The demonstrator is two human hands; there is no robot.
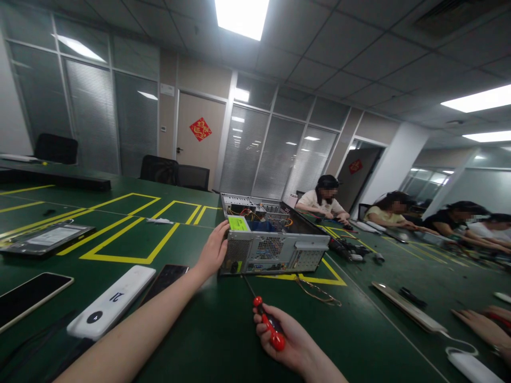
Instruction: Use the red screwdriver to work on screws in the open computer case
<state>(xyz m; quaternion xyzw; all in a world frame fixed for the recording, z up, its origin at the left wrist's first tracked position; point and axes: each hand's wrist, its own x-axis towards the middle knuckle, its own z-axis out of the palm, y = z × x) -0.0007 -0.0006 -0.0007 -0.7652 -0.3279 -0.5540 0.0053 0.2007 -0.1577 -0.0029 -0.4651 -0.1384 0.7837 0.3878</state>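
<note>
An open desktop computer case (pixel 275 242) lies on its side on the green table (pixel 223 324), its rear panel facing me and wiring showing inside. My left hand (pixel 213 250) grips the case's near left corner, fingers curled over the top edge. My right hand (pixel 285 338), closer to me, is closed around a screwdriver (pixel 266 319) with a red handle. Its thin dark shaft points up toward the bottom of the case.
Left of my arm lie a white power bank (pixel 112 308), two dark phones (pixel 32 295) and a flat drive (pixel 48 238). A loose wire (pixel 317 290) sits by the case. Another person's hand (pixel 485 324) rests at right; several people sit along the far right side.
</note>
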